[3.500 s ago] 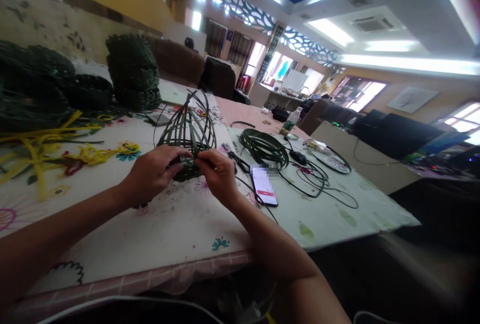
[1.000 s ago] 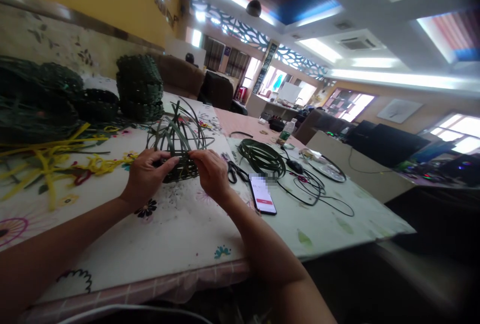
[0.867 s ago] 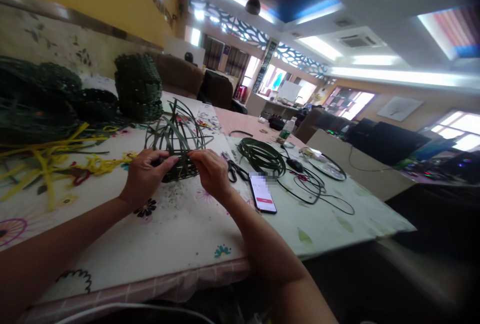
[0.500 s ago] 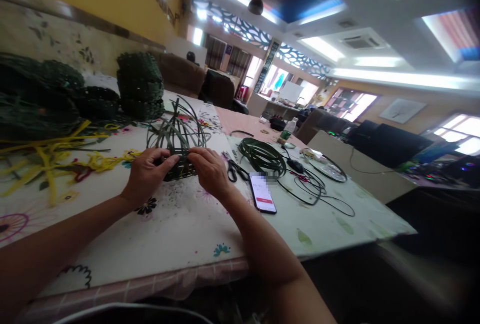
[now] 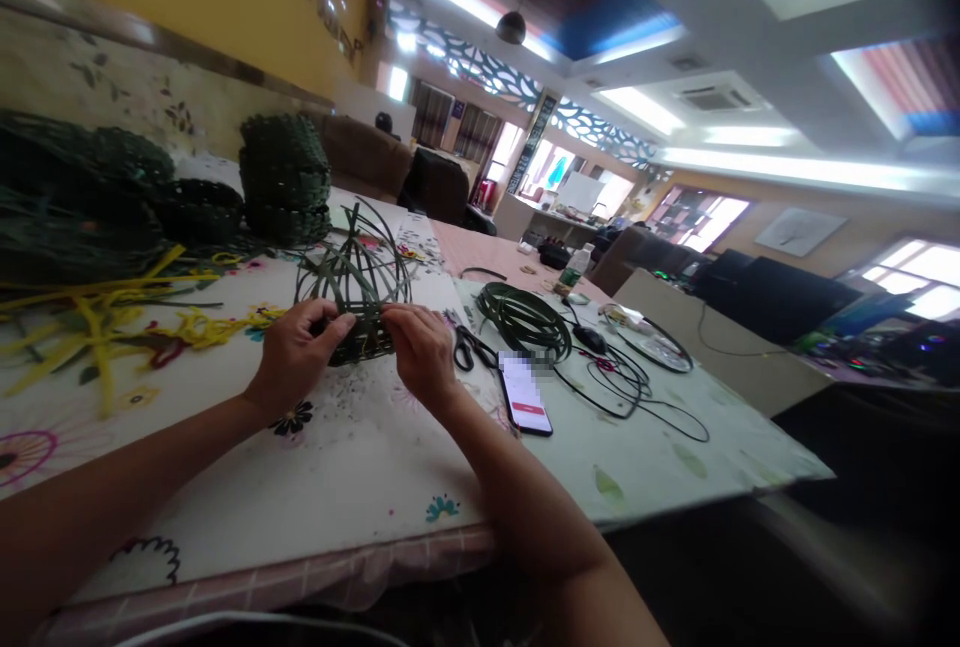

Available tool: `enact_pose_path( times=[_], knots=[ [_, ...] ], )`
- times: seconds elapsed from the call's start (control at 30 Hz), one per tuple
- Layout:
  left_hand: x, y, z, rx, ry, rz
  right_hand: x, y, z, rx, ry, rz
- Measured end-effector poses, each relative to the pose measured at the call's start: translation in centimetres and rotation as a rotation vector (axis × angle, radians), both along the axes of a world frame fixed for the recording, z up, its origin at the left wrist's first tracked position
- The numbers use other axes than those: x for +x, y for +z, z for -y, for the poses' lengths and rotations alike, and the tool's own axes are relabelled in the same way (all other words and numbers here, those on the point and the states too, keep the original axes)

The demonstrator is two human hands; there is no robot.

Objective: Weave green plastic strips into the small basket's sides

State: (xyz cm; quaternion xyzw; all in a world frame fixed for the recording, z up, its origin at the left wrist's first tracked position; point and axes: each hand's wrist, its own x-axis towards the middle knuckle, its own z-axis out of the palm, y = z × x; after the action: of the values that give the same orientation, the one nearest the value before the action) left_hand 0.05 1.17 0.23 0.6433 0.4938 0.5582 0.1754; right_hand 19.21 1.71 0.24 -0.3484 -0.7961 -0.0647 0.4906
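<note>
A partly woven basket (image 5: pixel 361 335) of dark green strips stands on the floral tablecloth, its long loose strips bending upward and crossing above the woven base. My left hand (image 5: pixel 298 347) grips the basket's left side, thumb pressed along the front weave and fingers curled behind. On the right side, my right hand (image 5: pixel 422 347) pinches the weave near the rim with its fingertips together. Exactly which strip lies between those fingertips is too small to make out. Black-handled scissors (image 5: pixel 466 347) lie just to the right of my right hand, beside a lit phone (image 5: pixel 526 397).
A coil of green strip (image 5: pixel 525 319), a computer mouse (image 5: pixel 591 334) and a plastic bottle (image 5: pixel 575 267) are on the right. Finished-looking green baskets (image 5: pixel 285 177) stand at the back left. Yellow strips (image 5: pixel 94 327) lie loose in front of them.
My right hand has shifted slightly along the basket's right rim, its fingers drawn closer into a pinch. My left hand keeps its hold. The camera view has tilted slightly.
</note>
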Motion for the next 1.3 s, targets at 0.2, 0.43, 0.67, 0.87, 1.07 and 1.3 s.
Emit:
enact_pose_path(
  times=[0.2,0.43,0.67,0.87,1.07,1.3],
  knots=[
    [0.2,-0.4,0.2,0.068,-0.031,-0.055,0.1,0.3,0.1,-0.244,0.06,-0.294],
    [0.2,-0.4,0.2,0.074,-0.034,-0.062,-0.3,-0.2,-0.9,-0.564,0.358,-0.754],
    [0.4,-0.6,0.1,0.066,-0.052,-0.046,-0.1,0.1,-0.7,-0.588,0.44,-0.704],
    [0.6,-1.0,0.4,0.122,-0.082,-0.096,-0.1,0.2,-0.3,-0.5,0.243,-0.501],
    [1.1,-1.9,0.8,0.227,-0.128,-0.176,0.8,1.1,0.1,-0.387,0.099,-0.261],
    [0.8,-1.4,0.4,0.139,-0.122,-0.095,0.9,1.1,-0.8,-0.619,0.434,-0.491]
  ],
)
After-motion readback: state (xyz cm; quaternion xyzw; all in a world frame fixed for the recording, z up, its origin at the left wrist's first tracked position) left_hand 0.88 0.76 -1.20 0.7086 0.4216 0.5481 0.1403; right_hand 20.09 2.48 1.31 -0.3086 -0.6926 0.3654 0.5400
